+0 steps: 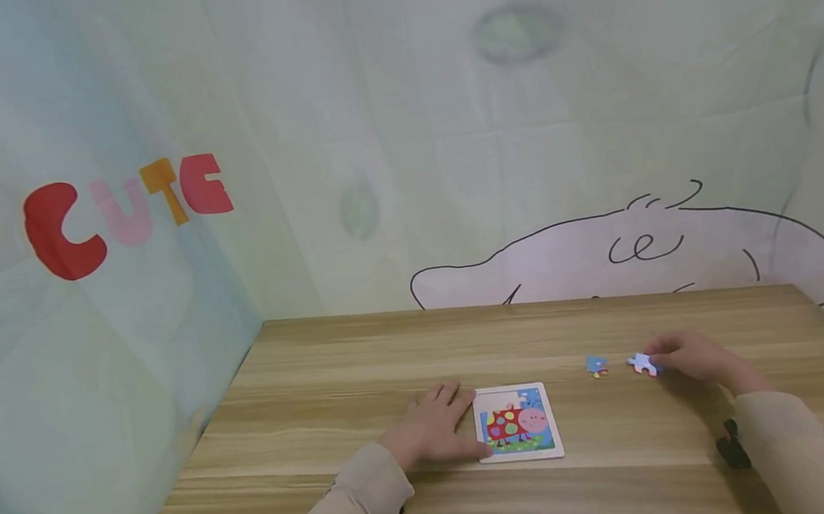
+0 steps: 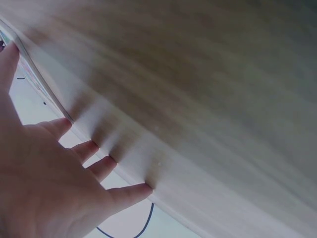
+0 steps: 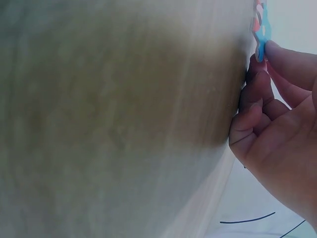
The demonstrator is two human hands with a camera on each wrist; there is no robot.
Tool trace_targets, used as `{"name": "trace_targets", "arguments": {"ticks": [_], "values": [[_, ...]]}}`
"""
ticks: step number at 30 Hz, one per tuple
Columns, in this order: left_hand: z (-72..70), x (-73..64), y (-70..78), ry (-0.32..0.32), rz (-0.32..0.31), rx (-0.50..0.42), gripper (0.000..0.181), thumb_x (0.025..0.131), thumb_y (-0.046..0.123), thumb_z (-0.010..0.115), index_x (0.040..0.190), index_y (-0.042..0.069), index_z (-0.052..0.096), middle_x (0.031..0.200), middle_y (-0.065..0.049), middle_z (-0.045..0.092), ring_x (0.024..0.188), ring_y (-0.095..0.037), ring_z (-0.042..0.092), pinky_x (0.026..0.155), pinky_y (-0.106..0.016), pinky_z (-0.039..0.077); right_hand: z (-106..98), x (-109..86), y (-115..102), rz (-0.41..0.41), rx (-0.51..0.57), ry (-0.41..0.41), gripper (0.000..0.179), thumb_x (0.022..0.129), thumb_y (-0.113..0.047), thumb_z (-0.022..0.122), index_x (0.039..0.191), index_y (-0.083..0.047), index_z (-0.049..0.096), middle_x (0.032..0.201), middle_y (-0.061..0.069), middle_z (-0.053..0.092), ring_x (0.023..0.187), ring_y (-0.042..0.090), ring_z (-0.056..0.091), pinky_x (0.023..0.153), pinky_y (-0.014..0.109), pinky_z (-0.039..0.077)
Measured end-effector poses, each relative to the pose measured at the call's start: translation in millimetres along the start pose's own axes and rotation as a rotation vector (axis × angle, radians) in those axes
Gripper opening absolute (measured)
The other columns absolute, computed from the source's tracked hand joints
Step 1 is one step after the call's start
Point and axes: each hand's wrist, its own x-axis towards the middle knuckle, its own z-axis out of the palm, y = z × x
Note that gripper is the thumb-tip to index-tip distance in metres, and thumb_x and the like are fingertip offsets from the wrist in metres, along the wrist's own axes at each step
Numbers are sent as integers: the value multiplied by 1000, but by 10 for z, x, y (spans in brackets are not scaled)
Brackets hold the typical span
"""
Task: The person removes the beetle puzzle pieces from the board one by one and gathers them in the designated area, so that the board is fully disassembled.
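Observation:
A square jigsaw board (image 1: 523,456) with a white rim lies on the table, its picture a red spotted ladybird with a pink face; a pale gap shows at its upper left. My left hand (image 1: 434,431) rests at the board's left side, fingers spread, thumb on the lower left corner. In the left wrist view, fingertips (image 2: 104,165) touch the tabletop beside the board's edge. To the right, my right hand (image 1: 702,359) pinches a light blue and white puzzle piece (image 1: 642,363) between thumb and fingers, low over the table. A second blue puzzle piece (image 1: 595,365) lies left of it.
The wood-grain table (image 1: 362,354) meets a pale printed cloth (image 1: 373,169) at the back and left, with coloured letters and a line-drawn animal. A small black object (image 1: 732,445) sits by the right sleeve's cuff.

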Motion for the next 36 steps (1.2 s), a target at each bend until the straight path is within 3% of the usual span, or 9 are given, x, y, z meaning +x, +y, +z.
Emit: {"name": "trace_targets", "arguments": {"ticks": [18,24,36], "values": [[-8,5,-1,1,5,14,90,80,68,58,150,18,35,157,-11,25,145,-33,22,108,-67,20,-20,2,39,-67,-38,29,23,94,-12,56,105,7,63,104,23,63,98,35,56,85,56,43],[2,7,-3,5,1,14,90,79,69,58,150,18,35,157,-11,25,145,-33,22,108,-66,21,-37,-2,32,-41,-28,24,29,95,-17,55,112,6,60,112,27,61,104,41,55,87,58,43],[-10,-4,2,4,-1,10,90,79,68,59,150,18,35,157,-11,26,144,-33,22,108,-66,23,-78,-14,-330,-109,-45,26,41,98,-26,55,123,6,57,120,28,59,110,43,56,88,56,47]]}}
